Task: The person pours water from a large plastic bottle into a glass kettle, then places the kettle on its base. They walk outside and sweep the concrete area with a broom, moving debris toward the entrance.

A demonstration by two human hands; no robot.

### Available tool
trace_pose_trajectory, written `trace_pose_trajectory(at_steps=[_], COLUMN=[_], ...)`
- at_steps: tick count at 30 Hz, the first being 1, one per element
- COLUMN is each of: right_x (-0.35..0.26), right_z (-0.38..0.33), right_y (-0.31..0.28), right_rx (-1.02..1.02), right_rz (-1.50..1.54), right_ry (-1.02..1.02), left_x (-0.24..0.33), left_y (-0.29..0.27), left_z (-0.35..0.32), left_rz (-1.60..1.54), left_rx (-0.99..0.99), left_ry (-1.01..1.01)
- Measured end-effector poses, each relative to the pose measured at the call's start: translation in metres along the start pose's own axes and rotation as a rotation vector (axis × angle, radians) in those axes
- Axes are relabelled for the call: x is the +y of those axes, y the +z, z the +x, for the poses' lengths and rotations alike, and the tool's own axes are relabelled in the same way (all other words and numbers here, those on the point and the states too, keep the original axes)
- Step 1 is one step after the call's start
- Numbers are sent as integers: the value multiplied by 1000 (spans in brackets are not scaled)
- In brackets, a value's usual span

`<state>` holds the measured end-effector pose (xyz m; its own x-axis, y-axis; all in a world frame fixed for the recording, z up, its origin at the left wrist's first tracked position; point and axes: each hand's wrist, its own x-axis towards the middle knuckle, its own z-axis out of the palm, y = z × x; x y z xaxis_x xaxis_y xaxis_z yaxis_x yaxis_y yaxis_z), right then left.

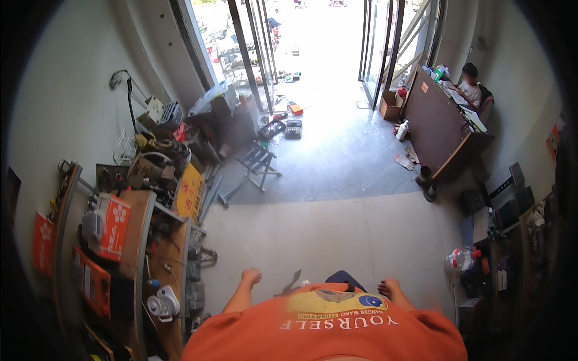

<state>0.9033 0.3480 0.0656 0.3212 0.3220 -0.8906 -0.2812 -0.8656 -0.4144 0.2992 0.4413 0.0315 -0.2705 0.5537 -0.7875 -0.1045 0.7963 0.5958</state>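
A narrow dark grey strip is the nearest small thing between the two hands, low in the view, just ahead of the orange shirt and closer to the left hand than to the right hand. It appears to lie over the pale floor, though its height above that is hard to judge. Its long axis runs aslant, the free end aiming forward and a little to the right, toward the bright doorway; the lower end goes out of sight by the shirt. From its thinness it should be light and fairly easy to bend, and not fragile; whether it is slippery cannot be told. The sensible hold would be a pinch near the middle of its visible length. The left hand has its fingers loosely curled and the right hand's fingers bend downward; nothing shows in either, but how far each is closed I cannot tell. Beside the strip, a dark blue rounded shape sits between the hands, too covered to identify. Farther out, a wooden shelf on the left bears a white appliance, a folding stool stands ahead, a clear plastic bottle is on the right, and a person sits behind a brown-panelled surface.
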Motion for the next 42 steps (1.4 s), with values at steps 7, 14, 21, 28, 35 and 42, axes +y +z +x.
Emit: trace_pose_trajectory(at_steps=[7,14,21,28,35,42], right_x=[-60,-281,-643,-801,-790,-810], right_z=[82,205,188,195,354,402], right_y=[-6,67,206,306,161,55], right_rx=[238,44,-250,-553,-43,322], right_rz=[302,318,77,-86,-611,418], right_ry=[190,96,-387,-704,-281,96], left_x=[229,250,316,404,608,834], left_y=[130,158,189,276,382,503], left_z=[62,102,123,247,420,476], left_rz=[94,239,-61,-34,232,139], left_rx=[-105,-74,225,89,-81,-118], left_ry=[369,-50,-203,-271,-82,299])
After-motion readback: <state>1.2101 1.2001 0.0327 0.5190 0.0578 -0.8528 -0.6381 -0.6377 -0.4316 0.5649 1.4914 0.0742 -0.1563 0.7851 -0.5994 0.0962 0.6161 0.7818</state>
